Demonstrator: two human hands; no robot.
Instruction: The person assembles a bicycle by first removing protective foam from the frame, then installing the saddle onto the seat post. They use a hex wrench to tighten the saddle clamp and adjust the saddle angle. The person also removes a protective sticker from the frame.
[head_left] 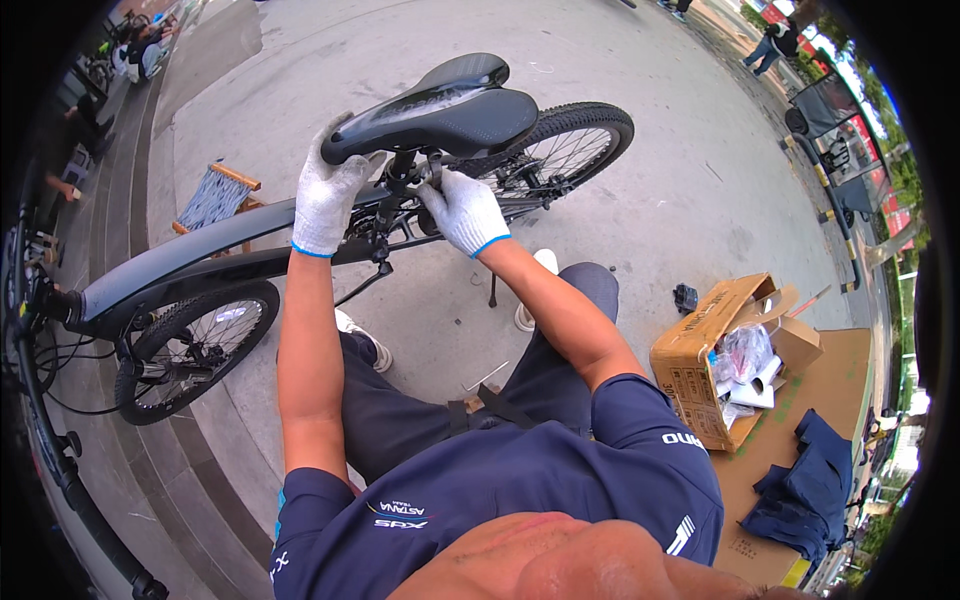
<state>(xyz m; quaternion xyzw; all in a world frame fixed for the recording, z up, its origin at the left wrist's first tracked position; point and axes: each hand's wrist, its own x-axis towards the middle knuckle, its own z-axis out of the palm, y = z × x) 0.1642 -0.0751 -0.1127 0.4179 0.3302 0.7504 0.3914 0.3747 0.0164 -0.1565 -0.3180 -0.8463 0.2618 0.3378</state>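
Observation:
A black bicycle saddle (455,122) sits on the seat post (399,172) of a dark grey mountain bike (185,240). Both of my hands wear white knit gloves with blue cuffs. My left hand (328,195) is closed around the narrow front end of the saddle, its thumb reaching in below. Just under the saddle, beside the seat post, my right hand (468,210) has its fingers curled at a small greyish metal part (433,163). The saddle and the glove partly hide what these fingers hold. The bike stands upright across my front, handlebar (75,490) to the left.
A thin L-shaped metal tool (486,376) lies on the ground between my legs. To the right stands an open cardboard box (690,375) with plastic wrapping, beside flat cardboard (845,365) bearing dark cloth (805,490). A small folding stool (215,197) is behind the frame; steps (120,230) rise at left.

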